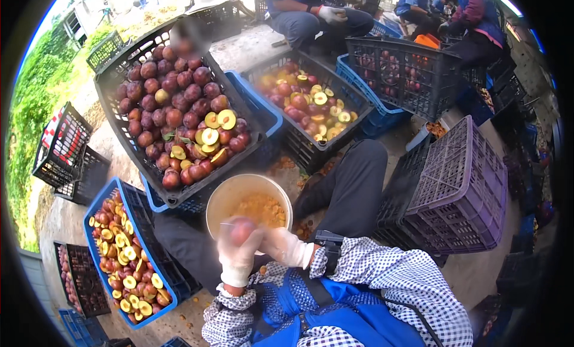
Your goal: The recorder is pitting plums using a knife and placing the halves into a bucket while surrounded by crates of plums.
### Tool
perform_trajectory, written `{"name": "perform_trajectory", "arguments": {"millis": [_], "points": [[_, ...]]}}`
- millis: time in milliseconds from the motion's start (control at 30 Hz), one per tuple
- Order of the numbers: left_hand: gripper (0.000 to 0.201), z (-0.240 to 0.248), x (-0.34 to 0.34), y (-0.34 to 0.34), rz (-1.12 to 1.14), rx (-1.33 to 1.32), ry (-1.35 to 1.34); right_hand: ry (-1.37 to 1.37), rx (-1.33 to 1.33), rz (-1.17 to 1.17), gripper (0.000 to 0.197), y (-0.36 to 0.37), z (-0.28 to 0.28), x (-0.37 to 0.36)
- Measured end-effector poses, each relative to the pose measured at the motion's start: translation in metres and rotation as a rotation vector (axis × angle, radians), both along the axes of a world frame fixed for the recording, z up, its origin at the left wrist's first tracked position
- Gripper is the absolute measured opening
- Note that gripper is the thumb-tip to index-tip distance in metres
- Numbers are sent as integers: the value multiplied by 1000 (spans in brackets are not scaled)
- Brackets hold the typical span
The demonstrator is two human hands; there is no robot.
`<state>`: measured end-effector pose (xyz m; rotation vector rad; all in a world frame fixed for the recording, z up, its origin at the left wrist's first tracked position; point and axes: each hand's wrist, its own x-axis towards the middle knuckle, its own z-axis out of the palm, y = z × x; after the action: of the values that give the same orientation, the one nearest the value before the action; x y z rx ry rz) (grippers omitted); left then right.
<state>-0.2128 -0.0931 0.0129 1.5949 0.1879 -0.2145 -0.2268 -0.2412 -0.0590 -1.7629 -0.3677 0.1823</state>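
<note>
Four crates are taking up most of the ground around the person. One big black crate is sitting at upper left, tilting toward the lower edge and brimming with whole plums, some cut halves lying among them. One purple crate is standing at right, a second black crate is holding whole and halved fruit at upper centre, and one blue crate is carrying more halves at lower left. A pale bucket is resting between the knees at centre, with orange-brown bits lying inside.

Both hands are meeting at the bucket's near rim, wearing white gloves. The left hand is pointing up the frame, its fingers closing around a reddish plum, its forearm rising from the lower edge. The right hand is reaching in from the right, its forearm slanting and its fingers curling beside the left; whether they are gripping anything cannot be told.

The plum is lying at the left hand's fingertips, overlapping the bucket's lower left opening. It is looking round, showing no clear long axis, and the left hand is nearer.
</note>
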Motion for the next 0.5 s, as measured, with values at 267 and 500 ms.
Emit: {"name": "perform_trajectory", "arguments": {"millis": [267, 500], "points": [[68, -6, -3, -26, 25, -510, -103, 25, 170, -52, 34, -11, 19, -1], [68, 3, 12, 7, -216, 124, -233, 51, 3, 122, 27, -27, 20, 15]]}}
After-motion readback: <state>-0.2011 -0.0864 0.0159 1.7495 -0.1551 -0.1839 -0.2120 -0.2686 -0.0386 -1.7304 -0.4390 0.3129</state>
